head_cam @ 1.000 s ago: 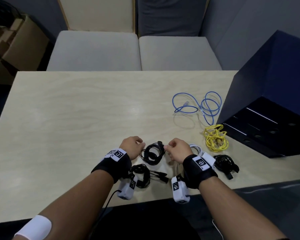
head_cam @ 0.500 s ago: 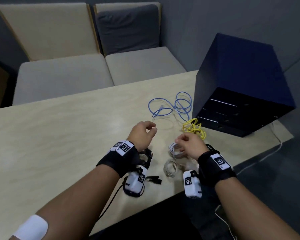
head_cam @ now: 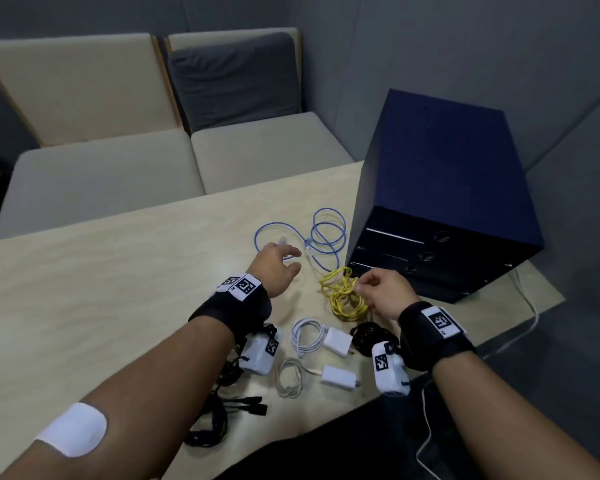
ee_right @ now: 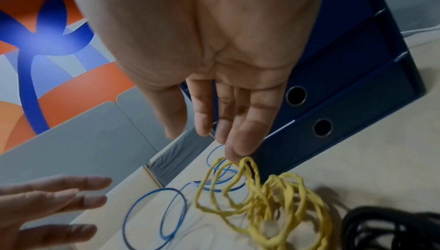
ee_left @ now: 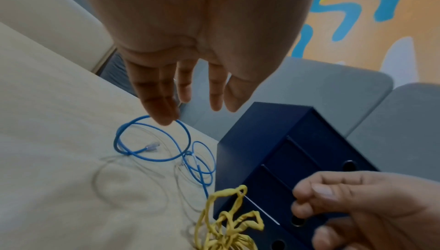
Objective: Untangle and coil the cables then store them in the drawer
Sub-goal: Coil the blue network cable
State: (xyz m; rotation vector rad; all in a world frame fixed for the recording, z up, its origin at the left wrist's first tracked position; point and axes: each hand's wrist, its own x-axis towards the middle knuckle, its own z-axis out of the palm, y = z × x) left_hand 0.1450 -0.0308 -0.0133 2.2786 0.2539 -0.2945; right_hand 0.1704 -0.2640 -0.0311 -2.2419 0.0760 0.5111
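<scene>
A loose blue cable (head_cam: 326, 233) (ee_left: 152, 158) lies in loops on the table (head_cam: 101, 289) before the dark blue drawer unit (head_cam: 447, 188), whose drawers are closed. My left hand (head_cam: 291, 261) (ee_left: 190, 107) hovers open just over its near loop, fingers spread. A tangled yellow cable (head_cam: 343, 296) (ee_right: 273, 197) lies at the unit's foot. My right hand (head_cam: 364, 284) (ee_right: 202, 135) hangs above it with loosely bent fingers; one fingertip touches the top loop, and nothing is pinched. Two white chargers (head_cam: 336, 341) with coiled leads and black coils (head_cam: 371, 336) lie nearer me.
More black cable (head_cam: 219, 410) lies under my left forearm at the table's front edge. A thin white lead (head_cam: 527, 299) hangs off the table's right side. Grey seat cushions (head_cam: 118, 174) stand behind the table.
Both hands have left the black coil near the front edge and moved forward and right, the left toward the blue cable, the right toward the yellow one. The head view has swung right.
</scene>
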